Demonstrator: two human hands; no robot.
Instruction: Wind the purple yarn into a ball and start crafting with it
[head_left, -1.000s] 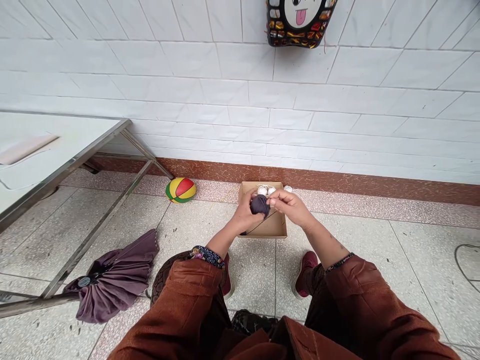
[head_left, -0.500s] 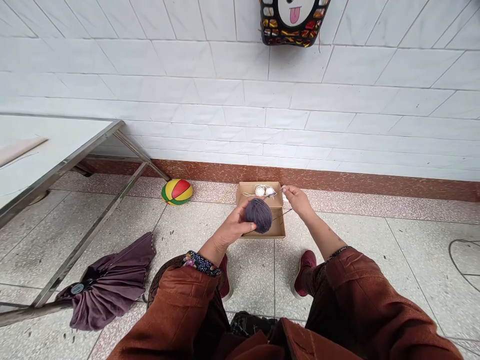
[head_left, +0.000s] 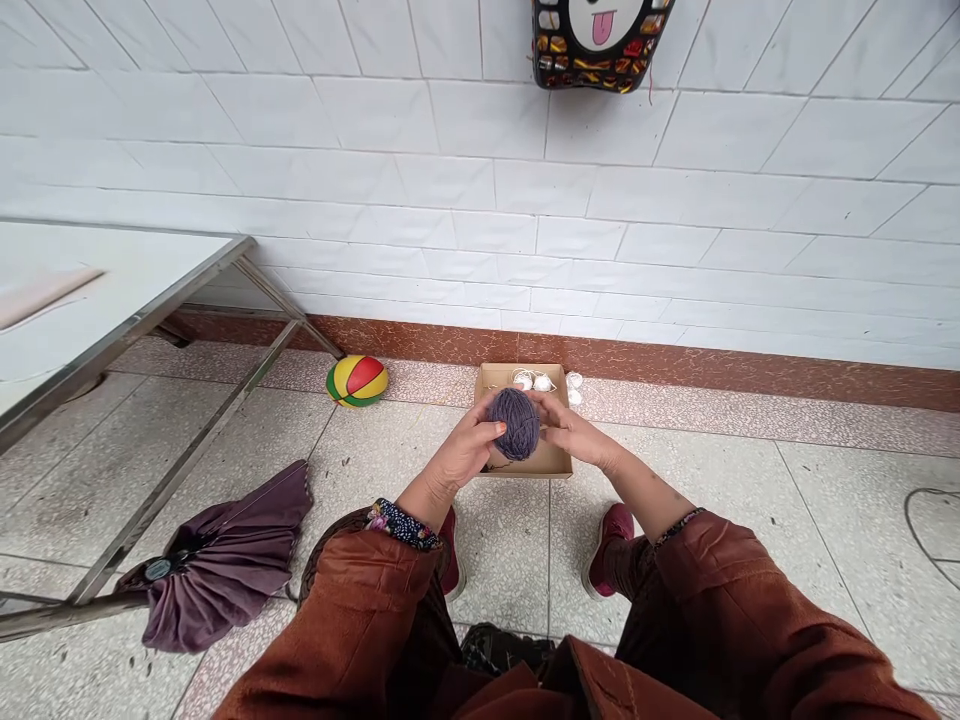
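Observation:
My left hand (head_left: 466, 447) grips a dark purple-grey ball of yarn (head_left: 514, 424) from its left side, the thumb lying across the front. On the other side, my right hand (head_left: 574, 432) has its fingers curled against the ball's right edge, with some fingertips hidden behind it. Any strand between those fingers is too fine to make out. Below the ball, an open cardboard box (head_left: 559, 462) rests on the floor against the wall. White balls of yarn (head_left: 541, 382) lie in its far part, and a dark strand shows inside near its left front.
More white balls (head_left: 574, 388) sit right of the box. A striped ball (head_left: 357, 381) and a folded purple umbrella (head_left: 232, 560) lie on the left by a metal-framed table (head_left: 172, 290). A black basket (head_left: 600, 75) is up at the wall; a wire frame (head_left: 919, 530) stands far right.
My right hand has moved left and down from beside the box's far right, where it pinched a stretched strand, to the ball of yarn. My left hand still holds the ball, now turned slightly.

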